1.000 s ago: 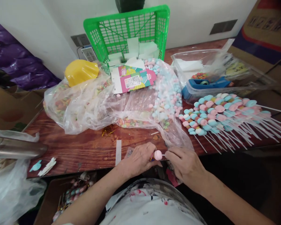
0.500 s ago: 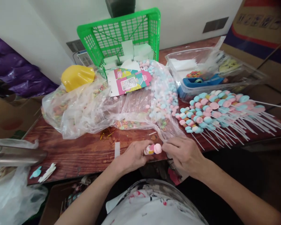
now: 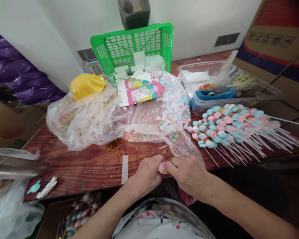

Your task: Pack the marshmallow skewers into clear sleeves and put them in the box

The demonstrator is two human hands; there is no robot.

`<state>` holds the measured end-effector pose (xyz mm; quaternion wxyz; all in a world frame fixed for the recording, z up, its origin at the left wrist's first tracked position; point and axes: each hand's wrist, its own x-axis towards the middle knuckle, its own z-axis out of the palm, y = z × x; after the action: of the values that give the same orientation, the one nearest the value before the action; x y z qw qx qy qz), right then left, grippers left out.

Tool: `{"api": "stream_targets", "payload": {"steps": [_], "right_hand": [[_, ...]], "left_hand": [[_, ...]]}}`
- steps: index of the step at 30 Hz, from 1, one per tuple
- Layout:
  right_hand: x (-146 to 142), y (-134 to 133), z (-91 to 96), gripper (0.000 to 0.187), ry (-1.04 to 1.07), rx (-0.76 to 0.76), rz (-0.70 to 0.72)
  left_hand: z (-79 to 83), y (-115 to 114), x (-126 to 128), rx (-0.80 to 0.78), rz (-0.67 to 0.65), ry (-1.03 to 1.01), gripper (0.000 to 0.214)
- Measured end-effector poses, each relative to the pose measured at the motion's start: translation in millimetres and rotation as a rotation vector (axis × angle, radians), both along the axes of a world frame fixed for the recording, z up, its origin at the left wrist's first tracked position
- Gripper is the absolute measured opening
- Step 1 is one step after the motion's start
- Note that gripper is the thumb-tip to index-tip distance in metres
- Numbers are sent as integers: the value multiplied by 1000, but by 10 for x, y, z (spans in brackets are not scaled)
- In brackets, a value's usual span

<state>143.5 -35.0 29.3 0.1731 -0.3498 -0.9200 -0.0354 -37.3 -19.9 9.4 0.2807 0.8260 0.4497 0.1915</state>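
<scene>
Near the table's front edge, my left hand (image 3: 148,174) has its fingers closed round a small pink-and-white candy piece (image 3: 162,168) with a printed, partly yellow surface. My right hand (image 3: 189,174) presses against the right end of this piece, fingers curled and pinched; whatever lies inside them is hidden. Just behind the right hand lies the loose end of a clear plastic bag (image 3: 186,147). To the right, a pile of pink and blue marshmallow skewers (image 3: 229,122) rests with white sticks pointing toward me. A strip of white paper or tape (image 3: 125,168) lies left of my left hand.
Clear bags of colourful candy (image 3: 89,116) and marshmallows (image 3: 176,96) cover the table's middle. Behind them stand a green basket (image 3: 132,43), a yellow bowl-like object (image 3: 87,85) and a printed box (image 3: 139,89). A clear tub (image 3: 259,91) holds a blue tape dispenser (image 3: 215,94). A metal cylinder (image 3: 17,166) lies left.
My right hand has moved left onto the end of the candy piece, covering the pink round marshmallow seen there before. The view has shifted slightly, so the table appears lower.
</scene>
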Motion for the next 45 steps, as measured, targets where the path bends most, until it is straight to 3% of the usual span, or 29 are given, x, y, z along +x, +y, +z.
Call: {"api": "stream_targets", "payload": {"steps": [3,5,8,11,16,20,23,26,28,32,35,38,42,45], "right_hand": [[-21,49,71,14,37,15,12],[46,110,163,14,108,21,-29],[172,182,313,20,263,-102,-8],[187,170,391,27,352,-261,72],[-44,67,248,30,352,-376,36],[-186,55,101,42,346,-311,12],[-185,66,115,45,551,-209,-39],[-200,38,133,47,867,-264,-256],[-266,-5,90,39,960,-383,-328],[-426,-61,-19,3,1065,-486,-262],[-449,-48,-3,8,1205,-428,-213],[-436,-43,15,11,1198,-286,-192],[-471,-68,-69,18,1126,-125,-211],[-494,-64,-135,14,1120,-138,-255]], "left_hand": [[63,-20,18,-127,22,-179,8],[145,-35,-1,-341,42,-398,20],[252,-39,-43,-704,82,-724,40],[243,-44,-29,-819,177,-885,29],[32,-155,151,-829,246,-1050,31],[-83,-196,203,-755,319,-1164,33],[-72,-146,156,-656,402,-1146,32],[11,-90,112,-553,461,-1137,33],[80,-71,104,-430,443,-1098,30],[160,-71,102,-186,346,-1008,24],[135,-102,76,-295,268,-1038,19],[69,-166,36,-380,232,-949,21],[15,-247,13,-280,246,-837,27],[20,-257,5,-159,205,-748,25]]}}
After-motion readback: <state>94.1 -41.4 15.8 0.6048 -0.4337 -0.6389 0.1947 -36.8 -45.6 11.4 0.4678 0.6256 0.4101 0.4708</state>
